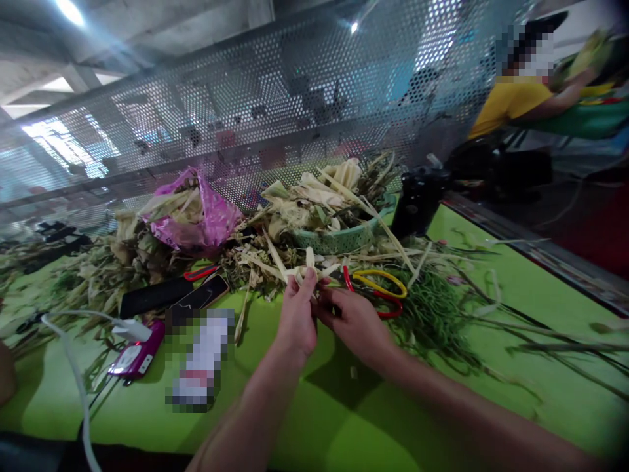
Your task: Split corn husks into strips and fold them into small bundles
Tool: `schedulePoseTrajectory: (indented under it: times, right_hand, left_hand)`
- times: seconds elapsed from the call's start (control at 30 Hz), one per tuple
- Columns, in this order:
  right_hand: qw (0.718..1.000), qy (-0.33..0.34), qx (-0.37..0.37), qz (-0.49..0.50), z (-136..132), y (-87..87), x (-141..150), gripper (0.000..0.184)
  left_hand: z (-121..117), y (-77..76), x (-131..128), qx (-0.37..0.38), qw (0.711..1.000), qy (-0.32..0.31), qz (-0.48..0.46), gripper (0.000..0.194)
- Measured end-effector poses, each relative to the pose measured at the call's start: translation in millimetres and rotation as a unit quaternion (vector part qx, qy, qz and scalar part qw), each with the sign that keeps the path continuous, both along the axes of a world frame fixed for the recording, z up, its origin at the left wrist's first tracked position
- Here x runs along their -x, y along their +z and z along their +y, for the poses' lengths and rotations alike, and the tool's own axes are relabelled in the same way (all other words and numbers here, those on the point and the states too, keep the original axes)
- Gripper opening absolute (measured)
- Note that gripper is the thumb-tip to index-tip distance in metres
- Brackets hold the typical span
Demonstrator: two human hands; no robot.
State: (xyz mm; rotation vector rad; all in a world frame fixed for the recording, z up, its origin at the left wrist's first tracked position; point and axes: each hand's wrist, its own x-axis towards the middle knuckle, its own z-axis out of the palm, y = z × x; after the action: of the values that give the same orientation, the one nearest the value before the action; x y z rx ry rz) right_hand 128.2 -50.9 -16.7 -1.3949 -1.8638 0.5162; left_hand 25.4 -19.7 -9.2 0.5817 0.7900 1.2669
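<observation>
Over the green table (314, 426), both hands meet around a small bundle of pale dried corn husk strips (310, 257), whose ends stick out above and to the sides. My left hand (299, 314) is closed on the bundle, thumb on top. My right hand (351, 318) presses its fingertips to the lower right of the same husk; its fingers are bent and partly hidden. Just beyond the right hand lie yellow-handled scissors (383, 283) and a red handle (390, 311). Dry plant scraps (250, 272) spread behind the hands.
Behind stands a green basket (339, 241) heaped with husks, beside a pink plastic bag (216, 213) and a black bottle (417, 203). At left are phones (201, 293) and a purple power strip (140, 354) with a white cable. Green stems (437, 308) lie right. A person in yellow (511, 105) sits beyond.
</observation>
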Motion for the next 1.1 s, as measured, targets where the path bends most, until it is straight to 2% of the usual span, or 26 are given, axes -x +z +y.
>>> schedulePoseTrajectory:
  times: [0.1, 0.2, 0.27, 0.37, 0.47, 0.6, 0.83, 0.97, 1.1]
  right_hand:
    - [1.0, 0.015, -0.002, 0.003, -0.4, 2.3, -1.5, 0.015]
    - [0.997, 0.067, 0.023, 0.004, -3.1, 7.0, -2.3, 0.017]
    - [0.993, 0.106, 0.048, 0.007, -5.1, 9.9, -2.3, 0.016]
    - [0.991, 0.118, 0.066, 0.003, -5.2, 12.6, -5.5, 0.016]
    - [0.995, 0.074, 0.062, 0.032, -0.1, 13.5, -15.6, 0.02]
    - [0.988, -0.009, 0.053, 0.147, 8.8, 13.8, -30.8, 0.034]
    - [0.959, -0.011, 0.104, 0.265, 12.0, 17.5, -35.7, 0.026]
    - [0.951, -0.066, 0.102, 0.285, 14.1, 15.4, -39.8, 0.024]
    - [0.963, -0.091, 0.083, 0.241, 18.6, 12.8, -45.6, 0.022]
  left_hand:
    - [2.8, -1.6, 3.0, -0.022, 0.998, 0.02, 0.052, 0.041]
    - [6.4, 0.8, 8.8, -0.054, 0.993, 0.041, 0.094, 0.038]
    - [8.5, 3.8, 12.5, -0.07, 0.991, 0.049, 0.101, 0.034]
    - [10.7, 7.6, 16.0, -0.065, 0.994, 0.028, 0.089, 0.034]
    - [11.2, 7.3, 15.8, -0.047, 0.997, 0.0, 0.065, 0.041]
    - [7.8, 2.3, 10.2, -0.038, 0.997, -0.051, 0.045, 0.042]
    - [1.5, 6.0, 6.2, 0.009, 0.994, -0.105, 0.01, 0.037]
    - [2.4, 10.1, 10.0, 0.005, 0.991, -0.129, -0.028, 0.037]
    - [3.8, 9.3, 12.8, -0.018, 0.991, -0.135, 0.003, 0.038]
